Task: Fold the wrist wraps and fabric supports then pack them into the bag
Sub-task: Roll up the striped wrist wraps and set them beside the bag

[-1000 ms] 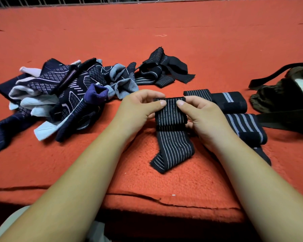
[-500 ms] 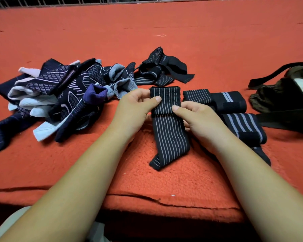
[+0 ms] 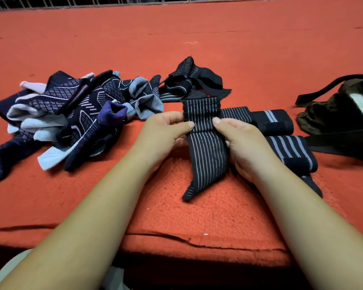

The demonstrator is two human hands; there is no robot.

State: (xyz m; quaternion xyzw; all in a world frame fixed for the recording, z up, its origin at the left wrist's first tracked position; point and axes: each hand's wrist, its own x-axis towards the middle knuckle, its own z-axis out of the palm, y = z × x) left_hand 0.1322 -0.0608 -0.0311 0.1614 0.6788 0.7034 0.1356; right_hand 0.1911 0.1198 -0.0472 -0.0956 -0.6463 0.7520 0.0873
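A black wrist wrap with thin white stripes [image 3: 205, 147] lies on the orange blanket in front of me. My left hand [image 3: 166, 132] pinches its left edge and my right hand [image 3: 239, 139] pinches its right edge, thumbs on top near its upper end. The wrap's lower end trails toward me. Two folded wraps lie to the right, one [image 3: 268, 122] behind the other [image 3: 291, 151]. A loose wrap [image 3: 193, 82] sits crumpled farther back. The dark olive bag [image 3: 344, 114] lies at the far right.
A heap of navy, white and grey fabric supports [image 3: 71, 114] covers the left side. The orange fleece blanket [image 3: 197, 216] ends in a front edge close to me. A railing runs along the far top edge.
The wrap's upper end, folded down a second ago, has unrolled away from me and now stands up past my thumbs. Both hands shifted slightly forward with it.
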